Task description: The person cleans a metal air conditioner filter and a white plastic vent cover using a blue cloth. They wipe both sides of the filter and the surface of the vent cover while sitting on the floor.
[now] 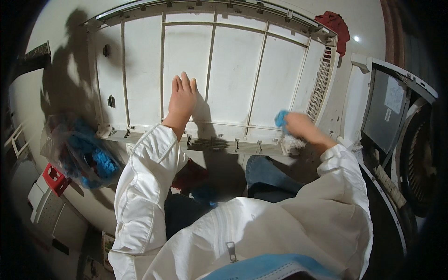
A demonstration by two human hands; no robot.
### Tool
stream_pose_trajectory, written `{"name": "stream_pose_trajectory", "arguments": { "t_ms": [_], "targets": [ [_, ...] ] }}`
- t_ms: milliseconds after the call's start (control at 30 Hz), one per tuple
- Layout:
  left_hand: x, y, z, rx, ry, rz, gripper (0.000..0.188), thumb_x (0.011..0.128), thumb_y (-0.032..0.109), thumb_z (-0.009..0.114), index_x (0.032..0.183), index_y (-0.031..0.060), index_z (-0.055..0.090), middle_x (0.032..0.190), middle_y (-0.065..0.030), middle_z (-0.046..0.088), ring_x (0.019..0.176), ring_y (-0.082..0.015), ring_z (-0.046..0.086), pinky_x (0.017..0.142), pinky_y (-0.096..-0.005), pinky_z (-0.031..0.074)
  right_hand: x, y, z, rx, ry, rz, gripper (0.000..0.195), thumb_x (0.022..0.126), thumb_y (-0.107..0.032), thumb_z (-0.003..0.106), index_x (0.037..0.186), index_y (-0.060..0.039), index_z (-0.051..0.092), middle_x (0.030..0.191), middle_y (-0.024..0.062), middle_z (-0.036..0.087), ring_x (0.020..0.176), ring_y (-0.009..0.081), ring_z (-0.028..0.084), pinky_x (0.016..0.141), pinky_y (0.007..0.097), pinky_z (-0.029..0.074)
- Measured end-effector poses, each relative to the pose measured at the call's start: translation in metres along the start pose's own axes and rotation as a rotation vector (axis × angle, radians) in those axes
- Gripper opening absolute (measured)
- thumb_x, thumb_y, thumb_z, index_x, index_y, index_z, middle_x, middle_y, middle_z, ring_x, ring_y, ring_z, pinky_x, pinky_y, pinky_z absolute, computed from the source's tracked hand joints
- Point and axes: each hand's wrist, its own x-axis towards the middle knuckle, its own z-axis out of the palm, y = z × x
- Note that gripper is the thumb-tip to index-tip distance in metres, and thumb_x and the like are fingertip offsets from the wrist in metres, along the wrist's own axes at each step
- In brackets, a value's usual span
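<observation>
A large white plastic appliance panel [231, 77] lies in front of me with its ribbed inner side up. My left hand [182, 96] is over its middle, fingers stretched out and nothing held; whether the palm presses on the surface is hard to tell. Near the panel's lower right corner, my right hand [302, 126] grips a bunched blue cloth [281, 119], partly hidden by the fingers. The cloth is at the panel's inner face, close to the slatted grille [319, 84] along the right end. My right hand is slightly blurred.
To the left sits a clear plastic bag [78, 150] with blue cloths inside, beside a red plastic stool [56, 179]. A dark red cloth [334, 31] is by the panel's upper right corner. An opened appliance housing [385, 108] with a round fan [420, 157] stands at the right.
</observation>
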Motion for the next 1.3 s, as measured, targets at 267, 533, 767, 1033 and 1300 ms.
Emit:
{"name": "stream_pose_trajectory", "arguments": {
  "t_ms": [267,533,767,1033,1300],
  "targets": [
    [0.003,-0.002,-0.001,0.012,-0.041,0.021,0.046,0.081,0.011,0.042,0.124,-0.0024,0.031,0.125,-0.0291,0.031,0.112,-0.0384,0.039,0.098,-0.0429,0.024,0.012,0.002,-0.002,-0.29,0.244,0.049,0.011,0.069,-0.007,0.049,0.074,-0.0025,0.058,0.081,0.0128,0.055,0.071,0.0286,0.057,0.058,0.0387,0.047],
    [0.001,0.003,0.006,0.125,-0.088,0.005,0.046,0.083,0.016,0.038,0.126,0.0015,0.031,0.128,-0.0252,0.029,0.115,-0.0386,0.035,0.098,-0.0436,0.019,0.017,-0.058,0.004,0.008,-0.005,-0.108,0.013,0.065,-0.005,0.05,0.07,0.0003,0.061,0.076,0.0187,0.06,0.071,0.031,0.059,0.06,0.0404,0.048],
    [0.0,0.004,0.0,0.083,-0.117,-0.015,0.047,0.082,0.017,0.038,0.125,0.0016,0.031,0.127,-0.0242,0.03,0.114,-0.0381,0.035,0.099,-0.0431,0.019,0.071,-0.072,-0.009,0.63,0.079,-0.059,0.016,0.064,-0.01,0.05,0.064,0.0044,0.057,0.06,0.0195,0.056,0.051,0.0266,0.057,0.049,0.0354,0.046],
    [0.002,0.003,0.004,0.07,-0.064,-0.022,0.045,0.081,0.016,0.04,0.124,0.002,0.033,0.128,-0.0243,0.03,0.114,-0.0376,0.035,0.098,-0.0426,0.021,0.106,-0.013,-0.115,0.94,0.778,0.044,0.024,0.071,-0.019,0.05,0.084,-0.0016,0.059,0.066,0.017,0.059,0.06,0.0294,0.058,0.057,0.0364,0.047],
    [0.005,0.004,0.001,-0.031,-0.089,0.001,0.048,0.082,0.013,0.04,0.125,-0.0031,0.028,0.126,-0.0285,0.028,0.114,-0.0408,0.034,0.097,-0.0443,0.023,0.104,-0.036,-0.105,0.445,0.855,0.106,0.022,0.073,-0.014,0.047,0.092,-0.0041,0.054,0.091,0.0211,0.055,0.084,0.0362,0.053,0.075,0.0419,0.043]
  ]
}}
